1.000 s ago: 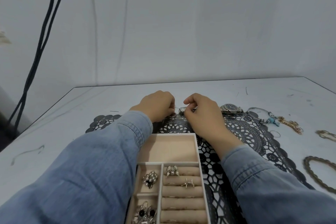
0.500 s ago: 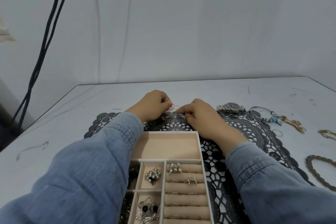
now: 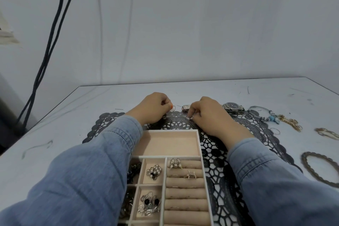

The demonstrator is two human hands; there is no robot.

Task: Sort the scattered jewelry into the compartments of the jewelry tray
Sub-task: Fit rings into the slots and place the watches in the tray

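Lowest in the frame, between two denim sleeves (image 3: 82, 180), the jewelry tray (image 3: 199, 145) sits at bottom centre. It is cream-lined, with its wide top compartment bare. A pearl cluster (image 3: 154, 170) and a tangle of silver earrings with black stones (image 3: 149, 204) lie in the small left cells, and a winged ring (image 3: 175, 163) and a barbed-wire ring (image 3: 192, 174) are slotted into the ring rolls on the right. The tray rests on a black lace mat (image 3: 220, 170). Above it, at mid-frame, the left hand (image 3: 153, 109) has its fingers curled, pinching a thin wire hoop (image 3: 172, 108) at the mat's far edge. The right hand (image 3: 209, 115) pinches a dark-rimmed ring (image 3: 189, 117) down at the lace. Between the hands lies a small silver watch (image 3: 186, 107). To their right are a larger watch (image 3: 233, 106), a blue-beaded bracelet (image 3: 264, 115), a gold chain (image 3: 291, 122) and, at the right edge, a braided bracelet (image 3: 319, 169) — the last two loose on the scuffed white worktop (image 3: 73, 124). Behind stands a plain pale wall (image 3: 183, 33), with black cables (image 3: 53, 42) hanging at upper left.
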